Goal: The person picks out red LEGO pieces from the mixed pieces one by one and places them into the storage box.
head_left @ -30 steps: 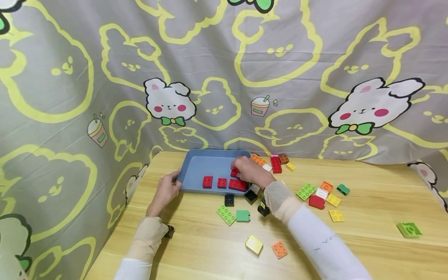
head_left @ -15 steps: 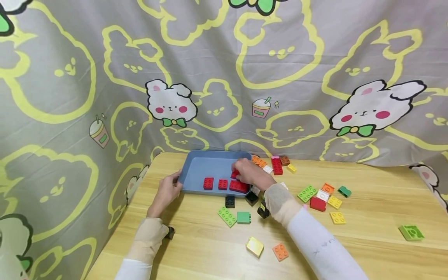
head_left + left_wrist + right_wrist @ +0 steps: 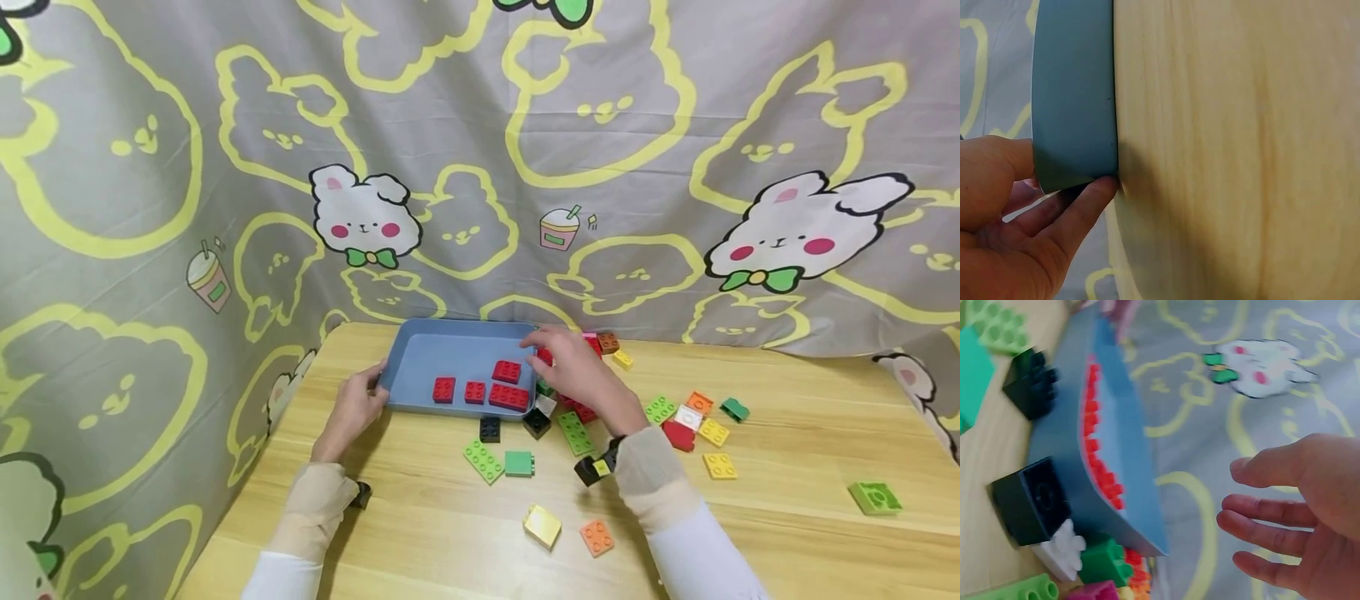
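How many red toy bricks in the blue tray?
4: left brick, middle brick and long right brick in the near row, rear brick behind the long one.

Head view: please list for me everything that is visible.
Curtain: 1, patterned grey, behind
Table: 1, wood-coloured, below
Tray: 1, blue-grey, far part of table
Bricks: 4, red, inside tray
Bricks: 3+, red, right of tray
Bricks: 2, black, tray's near side
Bricks: 4, light green, scattered
Bricks: 3+, darker green, scattered
Bricks: 4+, yellow, scattered
Bricks: 2+, orange, right half
Bricks: 2+, white, right half
Brick: 1, brown, far edge
Brick: 1+, pink, far edge
Wrist devices: 2, black, lower middle
Sleeves: 2, white, bottom
Left hand: 1, bare, tray's left end
Right hand: 1, bare, tray's right end
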`<state>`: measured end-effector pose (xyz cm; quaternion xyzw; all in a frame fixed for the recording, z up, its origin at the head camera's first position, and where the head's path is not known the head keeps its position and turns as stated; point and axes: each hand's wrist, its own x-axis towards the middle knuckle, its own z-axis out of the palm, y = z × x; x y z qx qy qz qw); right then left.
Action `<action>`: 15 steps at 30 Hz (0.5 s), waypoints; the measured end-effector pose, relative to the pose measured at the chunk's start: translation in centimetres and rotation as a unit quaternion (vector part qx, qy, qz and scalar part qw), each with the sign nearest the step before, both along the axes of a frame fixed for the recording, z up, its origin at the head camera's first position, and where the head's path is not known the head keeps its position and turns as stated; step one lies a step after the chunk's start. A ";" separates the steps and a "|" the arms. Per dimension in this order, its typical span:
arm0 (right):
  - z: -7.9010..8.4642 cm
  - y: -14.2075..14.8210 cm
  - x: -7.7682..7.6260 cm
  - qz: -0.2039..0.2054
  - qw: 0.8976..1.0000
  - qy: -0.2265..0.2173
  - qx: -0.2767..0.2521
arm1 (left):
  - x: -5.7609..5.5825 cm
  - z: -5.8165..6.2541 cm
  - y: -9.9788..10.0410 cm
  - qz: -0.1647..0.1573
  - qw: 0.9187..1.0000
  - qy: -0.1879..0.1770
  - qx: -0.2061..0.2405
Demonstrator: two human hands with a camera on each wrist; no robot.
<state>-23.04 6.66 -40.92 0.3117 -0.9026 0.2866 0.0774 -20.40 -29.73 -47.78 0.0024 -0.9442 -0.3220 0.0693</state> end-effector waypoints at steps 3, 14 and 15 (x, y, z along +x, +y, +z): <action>0.2 1.5 1.2 -0.028 0.999 0.011 -0.026 | -0.1 -0.1 0.1 -0.005 1.000 -0.005 0.003; 0.1 4.6 3.2 -0.064 0.998 -0.018 -0.014 | 0.0 0.1 -0.3 -0.001 1.000 -0.004 -0.005; 0.0 4.6 3.2 -0.067 0.997 -0.026 -0.008 | 0.1 0.1 -0.4 0.002 1.000 -0.004 -0.002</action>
